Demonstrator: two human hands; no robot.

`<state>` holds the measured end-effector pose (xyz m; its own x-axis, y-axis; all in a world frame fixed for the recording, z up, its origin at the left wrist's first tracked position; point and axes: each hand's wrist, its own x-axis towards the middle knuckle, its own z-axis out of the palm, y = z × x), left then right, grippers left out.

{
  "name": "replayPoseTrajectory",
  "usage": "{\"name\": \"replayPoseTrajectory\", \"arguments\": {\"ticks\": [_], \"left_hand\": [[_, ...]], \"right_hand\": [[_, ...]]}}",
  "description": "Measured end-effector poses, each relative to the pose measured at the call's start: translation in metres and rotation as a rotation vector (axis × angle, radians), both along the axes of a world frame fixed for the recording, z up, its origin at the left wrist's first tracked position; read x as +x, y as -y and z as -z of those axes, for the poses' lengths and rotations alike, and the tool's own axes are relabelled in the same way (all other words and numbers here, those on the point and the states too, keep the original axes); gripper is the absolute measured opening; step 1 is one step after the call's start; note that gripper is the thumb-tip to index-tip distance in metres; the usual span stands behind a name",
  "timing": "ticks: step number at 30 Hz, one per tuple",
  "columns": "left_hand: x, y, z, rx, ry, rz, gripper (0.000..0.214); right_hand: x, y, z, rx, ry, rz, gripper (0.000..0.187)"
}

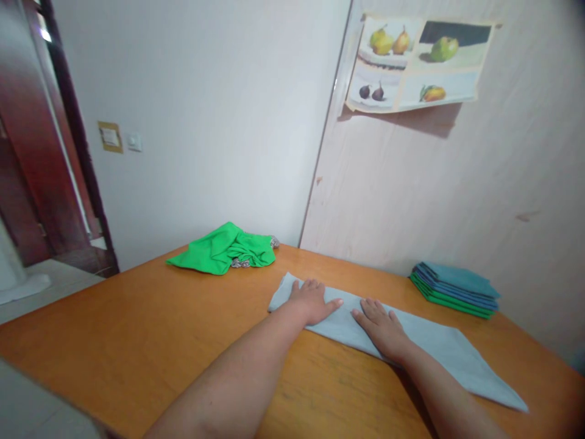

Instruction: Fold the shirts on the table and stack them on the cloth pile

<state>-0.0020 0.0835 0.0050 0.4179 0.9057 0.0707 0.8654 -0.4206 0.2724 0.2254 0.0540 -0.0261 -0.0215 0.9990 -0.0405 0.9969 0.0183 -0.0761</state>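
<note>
A light grey-blue cloth, folded into a long strip, lies slantwise across the wooden table. My left hand rests flat on its left part, with the fingers spread and the thumb pointing right. Close by, my right hand presses palm down near the strip's middle, its fingers also apart. Neither hand grips the fabric. The strip's right end tapers to a point near the table's right side. Parts of the cloth under both palms are hidden.
A crumpled bright green cloth with patterned bits lies at the table's back left. A stack of folded blue and green cloths sits at the back right. The orange-brown table meets the wall, where a fruit poster hangs.
</note>
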Motion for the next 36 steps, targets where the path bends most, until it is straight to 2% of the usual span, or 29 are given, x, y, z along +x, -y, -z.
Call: {"name": "replayPoseTrajectory", "arguments": {"ticks": [5,9,17,24,31,36], "left_hand": [[-0.027,-0.009,-0.001,-0.010,-0.059,-0.130,0.100],[-0.039,-0.015,0.002,-0.038,-0.059,-0.200,0.095],[-0.039,-0.020,0.009,-0.027,0.021,-0.191,0.091],[-0.058,-0.023,0.002,-0.021,0.091,-0.201,0.078],[-0.078,-0.002,0.006,-0.017,-0.029,-0.187,0.079],[-0.073,-0.005,-0.001,-0.027,-0.105,-0.205,0.085]], "right_hand": [[-0.001,-0.001,0.002,0.006,0.000,0.018,0.073],[0.000,-0.001,0.000,0.009,-0.028,0.020,0.075],[0.001,-0.002,-0.002,-0.009,-0.052,0.011,0.079],[-0.002,-0.002,-0.004,-0.014,-0.053,0.009,0.079],[-0.006,0.001,-0.008,-0.024,-0.055,0.003,0.078],[-0.008,-0.001,-0.007,-0.017,-0.070,0.003,0.079]]}}
